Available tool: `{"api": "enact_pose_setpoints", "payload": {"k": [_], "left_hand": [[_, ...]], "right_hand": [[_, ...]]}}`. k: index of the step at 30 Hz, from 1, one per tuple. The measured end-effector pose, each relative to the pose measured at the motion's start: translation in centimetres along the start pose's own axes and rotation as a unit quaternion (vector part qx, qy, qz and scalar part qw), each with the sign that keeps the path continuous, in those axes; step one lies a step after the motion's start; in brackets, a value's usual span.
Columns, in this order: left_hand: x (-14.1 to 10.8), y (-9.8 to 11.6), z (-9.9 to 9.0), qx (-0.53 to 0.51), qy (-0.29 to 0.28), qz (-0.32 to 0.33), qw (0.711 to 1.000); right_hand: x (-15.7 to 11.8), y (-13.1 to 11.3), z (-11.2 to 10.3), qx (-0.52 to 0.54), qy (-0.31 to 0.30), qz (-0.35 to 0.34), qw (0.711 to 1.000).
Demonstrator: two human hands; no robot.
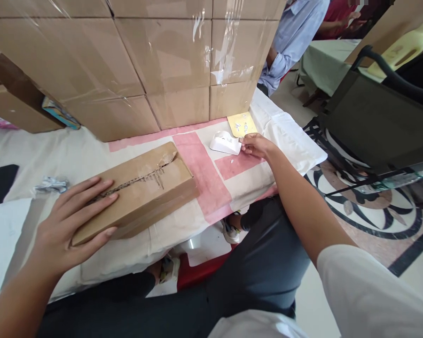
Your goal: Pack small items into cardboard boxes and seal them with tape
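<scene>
My left hand lies flat across the left end of a closed brown cardboard box, its fingers stretched out on top and its thumb along the near edge. A ragged, torn strip runs along the box's top seam. Over to the right, my right hand pinches at the end of a small white tape dispenser. Whether a piece of clear tape is between these fingertips is too small to make out. Just behind the dispenser lies a yellow paper with small marks or bits on it.
Stacked taped cartons wall off the table's back. Crumpled silvery material and white paper lie at left on the tablecloth. A person in a blue shirt sits beyond; a dark chair stands at right.
</scene>
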State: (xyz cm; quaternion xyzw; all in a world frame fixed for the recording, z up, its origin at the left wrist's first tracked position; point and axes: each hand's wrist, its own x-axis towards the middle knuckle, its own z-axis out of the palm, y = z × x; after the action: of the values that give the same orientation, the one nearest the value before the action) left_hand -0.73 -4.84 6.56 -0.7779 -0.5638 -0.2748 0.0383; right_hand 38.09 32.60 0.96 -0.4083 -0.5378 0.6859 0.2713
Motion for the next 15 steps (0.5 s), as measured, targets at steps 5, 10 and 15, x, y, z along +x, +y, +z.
{"api": "enact_pose_setpoints", "payload": {"k": [5, 10, 15], "left_hand": [[0.2, 0.5, -0.2, -0.004, -0.006, 0.006, 1.000], [0.5, 0.8, -0.4, -0.009, -0.015, -0.005, 1.000], [0.8, 0.3, 0.0, -0.033, 0.026, 0.018, 0.999]], "right_hand": [[-0.2, 0.7, -0.4, 0.009, -0.008, -0.020, 1.000], [-0.4, 1.2, -1.0, 0.027, -0.026, -0.052, 0.998], [0.0, 1.6, -1.0, 0.020, -0.040, -0.072, 0.996]]}}
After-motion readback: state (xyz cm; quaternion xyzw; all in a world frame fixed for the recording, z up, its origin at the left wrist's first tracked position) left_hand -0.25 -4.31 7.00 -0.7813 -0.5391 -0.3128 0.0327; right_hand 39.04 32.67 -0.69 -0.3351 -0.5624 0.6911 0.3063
